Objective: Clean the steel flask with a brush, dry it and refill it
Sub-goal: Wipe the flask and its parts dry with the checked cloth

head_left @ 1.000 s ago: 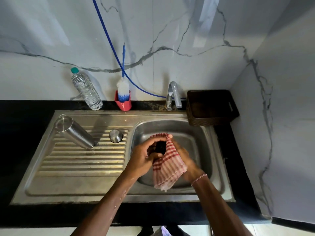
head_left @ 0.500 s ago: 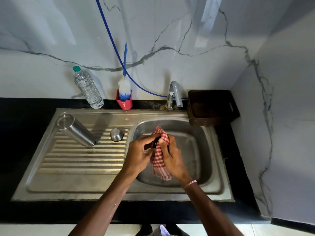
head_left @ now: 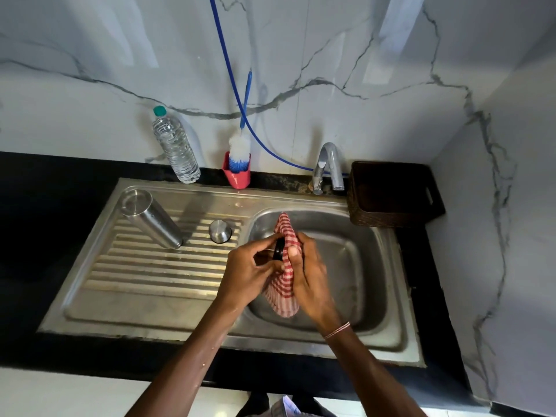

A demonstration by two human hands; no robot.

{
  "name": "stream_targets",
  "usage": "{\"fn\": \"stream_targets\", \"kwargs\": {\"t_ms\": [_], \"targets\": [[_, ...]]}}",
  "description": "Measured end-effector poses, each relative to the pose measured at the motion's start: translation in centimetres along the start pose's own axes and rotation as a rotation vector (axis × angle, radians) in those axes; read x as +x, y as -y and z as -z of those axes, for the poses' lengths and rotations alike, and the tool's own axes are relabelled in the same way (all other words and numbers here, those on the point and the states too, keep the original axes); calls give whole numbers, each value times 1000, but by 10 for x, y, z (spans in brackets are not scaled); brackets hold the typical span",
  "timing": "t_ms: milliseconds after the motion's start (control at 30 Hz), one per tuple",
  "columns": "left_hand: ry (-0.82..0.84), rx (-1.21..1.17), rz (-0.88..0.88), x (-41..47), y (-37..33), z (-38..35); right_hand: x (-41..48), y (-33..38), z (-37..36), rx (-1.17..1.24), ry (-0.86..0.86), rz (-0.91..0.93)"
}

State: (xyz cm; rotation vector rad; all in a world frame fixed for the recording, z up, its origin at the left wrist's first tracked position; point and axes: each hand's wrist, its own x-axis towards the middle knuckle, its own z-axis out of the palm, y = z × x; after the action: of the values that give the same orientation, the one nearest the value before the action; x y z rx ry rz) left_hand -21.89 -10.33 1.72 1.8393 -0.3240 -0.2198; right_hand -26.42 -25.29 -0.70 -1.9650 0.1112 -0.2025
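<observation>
Left hand (head_left: 249,273) pinches a small black lid (head_left: 278,249); right hand (head_left: 311,276) grips the soft checked cloth (head_left: 282,299) against it. Well left of the fingers stands the flask (head_left: 153,219): rigid, smooth steel, probably slippery, so wrap all 5 fingers round its body.

A home kitchen: a steel sink (head_left: 365,267) with a ribbed drainboard (head_left: 150,267) is sitting in a black counter (head_left: 45,236), a tap (head_left: 329,167) is standing behind it, and marble-veined walls (head_left: 361,55) are rising above. A brush (head_left: 239,149) is standing in a red holder (head_left: 237,177) between a water bottle (head_left: 176,145) and a woven basket (head_left: 388,218).
</observation>
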Motion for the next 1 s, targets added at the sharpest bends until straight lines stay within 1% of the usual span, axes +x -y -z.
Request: {"fn": "stream_targets", "kwargs": {"t_ms": [67,167,233,333,367,400,433,467,500,533,567,600,633,667,700,733,767,800,833,933,1000], "targets": [[-5,-7,-9,-2,3,0,0,5,-4,-5,-17,4],[-31,61,-126,-3,8,2,5,16,-9,182,-42,-104],[-36,116,-184,-3,9,5,12,20,-9,325,-66,-250],[2,139,-195,-3,11,8,21,24,-6,682,14,-611],[7,125,-184,-3,11,8,23,23,-5,775,27,-716],[-5,93,-160,-3,10,7,24,22,-5,820,10,-807],[-31,36,-121,-4,10,7,24,20,-4,860,-22,-883],[-63,-42,-77,-5,11,8,22,18,-3,905,-77,-916],[-89,-106,-32,-6,11,9,20,15,-1,963,-140,-905],[-110,-152,15,-5,13,12,18,11,3,967,-191,-816],[-123,-170,54,-5,15,15,14,10,8,922,-215,-673],[-122,-172,79,-3,17,16,12,10,15,810,-208,-479],[-112,-162,91,-1,18,17,12,10,21,620,-167,-258],[-98,-152,93,1,19,16,13,8,24,353,-96,-50],[-86,-132,88,4,19,14,16,5,23,78,-21,118],[-79,-114,80,5,18,10,19,6,19,-143,42,237],[-82,-100,71,7,18,7,20,8,14,-268,82,290],[-94,-110,71,7,17,4,21,12,9,-311,90,286],[-113,-126,74,6,18,2,20,17,4,-291,62,251],[-160,-116,64,0,18,-2,19,26,-5,-202,-94,82],[-188,-82,43,-5,17,-3,22,32,-7,-146,-97,-70]]}}
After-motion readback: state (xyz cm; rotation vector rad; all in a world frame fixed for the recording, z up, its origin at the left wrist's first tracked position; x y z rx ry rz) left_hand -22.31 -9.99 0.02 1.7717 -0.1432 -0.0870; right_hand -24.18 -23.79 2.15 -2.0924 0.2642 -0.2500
